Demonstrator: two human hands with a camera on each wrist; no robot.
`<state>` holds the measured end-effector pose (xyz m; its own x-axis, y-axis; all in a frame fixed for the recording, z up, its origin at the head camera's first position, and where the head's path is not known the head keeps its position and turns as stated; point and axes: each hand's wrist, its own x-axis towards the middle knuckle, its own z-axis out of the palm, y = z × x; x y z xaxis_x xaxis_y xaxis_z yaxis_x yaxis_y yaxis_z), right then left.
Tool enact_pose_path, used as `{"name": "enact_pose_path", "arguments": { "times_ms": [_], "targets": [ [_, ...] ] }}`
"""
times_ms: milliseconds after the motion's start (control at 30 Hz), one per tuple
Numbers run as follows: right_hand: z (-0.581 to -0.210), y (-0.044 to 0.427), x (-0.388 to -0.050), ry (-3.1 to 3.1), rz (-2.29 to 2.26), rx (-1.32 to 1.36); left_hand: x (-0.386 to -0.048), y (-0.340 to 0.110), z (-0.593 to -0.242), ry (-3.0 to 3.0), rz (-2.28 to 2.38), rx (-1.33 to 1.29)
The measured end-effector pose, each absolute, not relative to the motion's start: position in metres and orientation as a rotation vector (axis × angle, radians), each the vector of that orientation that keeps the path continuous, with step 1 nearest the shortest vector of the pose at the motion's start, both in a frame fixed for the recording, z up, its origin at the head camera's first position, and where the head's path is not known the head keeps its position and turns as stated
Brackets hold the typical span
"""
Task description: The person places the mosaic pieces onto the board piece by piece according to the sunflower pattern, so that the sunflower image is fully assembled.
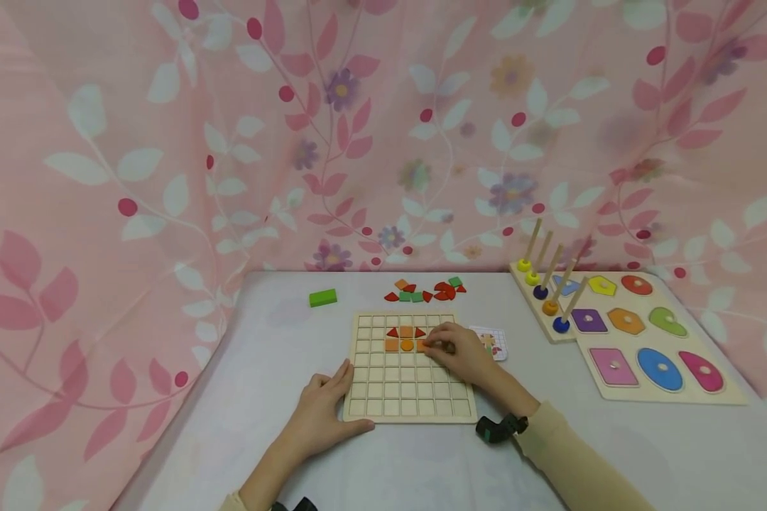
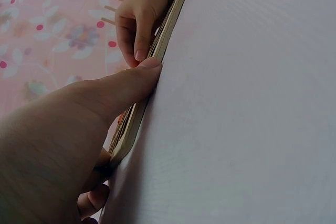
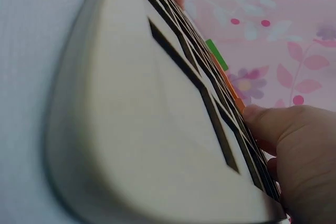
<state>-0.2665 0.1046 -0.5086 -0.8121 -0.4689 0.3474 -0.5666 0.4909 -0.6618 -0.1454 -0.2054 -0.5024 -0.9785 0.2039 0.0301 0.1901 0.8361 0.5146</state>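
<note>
A wooden grid board lies on the white table. My left hand rests at its near left corner, fingers along the left side and thumb on the front edge. Over the board's right half, my right hand pinches an orange square tile at a grid cell; its fingertips partly cover the tile. Left of that tile lie an orange round tile and another orange square. The row above has an orange square between two red triangles.
Behind the board lie loose red and green pieces and a green block. A pattern card sits partly behind my right hand. Further right stand a peg stand with rings and a knobbed shape puzzle.
</note>
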Motion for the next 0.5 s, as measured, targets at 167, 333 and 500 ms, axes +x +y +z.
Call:
{"name": "enact_pose_path", "arguments": {
  "times_ms": [167, 333, 500],
  "targets": [
    [-0.5121, 0.1057, -0.2694, -2.562, 1.217, 0.937, -0.1470, -0.2049, -0.5039, 2.986, 0.827, 0.322],
    [-0.5134, 0.1050, -0.2697, -2.561, 1.211, 0.954, -0.1468, -0.2046, -0.5038, 2.994, 0.812, 0.326],
    [-0.5128, 0.1024, -0.2698, -2.551, 1.202, 0.951, -0.1458, -0.2053, -0.5010, 2.986, 0.818, 0.328]
  ]
}}
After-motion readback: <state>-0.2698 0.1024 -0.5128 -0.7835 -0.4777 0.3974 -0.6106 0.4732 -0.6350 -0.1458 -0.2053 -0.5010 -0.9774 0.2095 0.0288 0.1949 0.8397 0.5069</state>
